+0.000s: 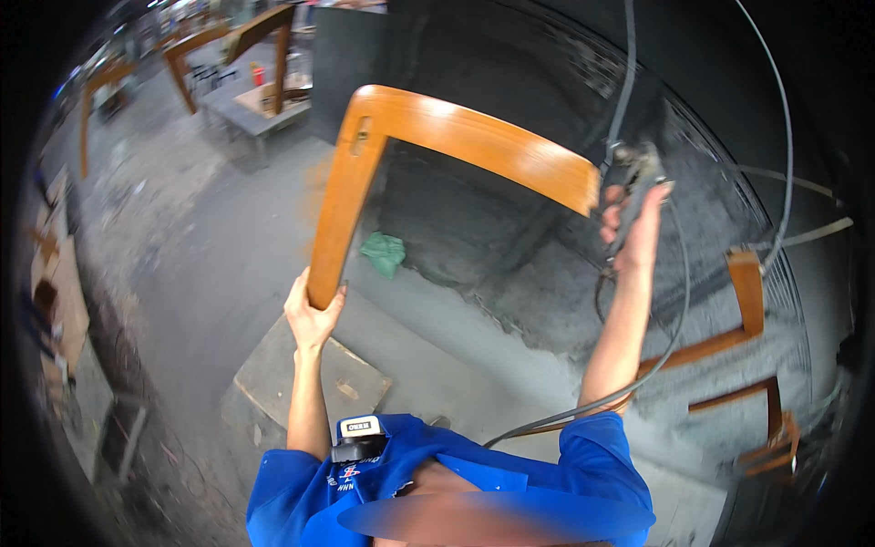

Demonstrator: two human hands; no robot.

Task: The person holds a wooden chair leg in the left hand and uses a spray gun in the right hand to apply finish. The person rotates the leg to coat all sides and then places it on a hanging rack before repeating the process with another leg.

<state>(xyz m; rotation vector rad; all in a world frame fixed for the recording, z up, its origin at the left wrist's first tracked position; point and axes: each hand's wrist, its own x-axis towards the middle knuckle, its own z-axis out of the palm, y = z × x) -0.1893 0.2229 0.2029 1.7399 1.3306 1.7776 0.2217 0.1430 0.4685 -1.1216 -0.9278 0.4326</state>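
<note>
My left hand (pixel 313 314) is closed around the lower end of an L-shaped wooden furniture part (pixel 344 196), glossy and orange-brown. Its leg rises from my fist, and a broad curved bar runs right from the top corner, where a slot shows. The part is held up off the floor. In my right hand (pixel 641 232), fingers wrapped round its grip, is a metal spray gun (pixel 643 169), close to the free right end of the bar. A grey hose (pixel 685 283) loops down past my right forearm. The gun's nozzle is too blurred to make out.
Dark, stained panels (pixel 483 219) stand in front of me. A green cloth (pixel 383 253) lies at their foot, near a flat board (pixel 310 374) on the floor. More wooden parts (pixel 747 292) hang at the right. At the far left, a low table (pixel 246 105) carries similar frames.
</note>
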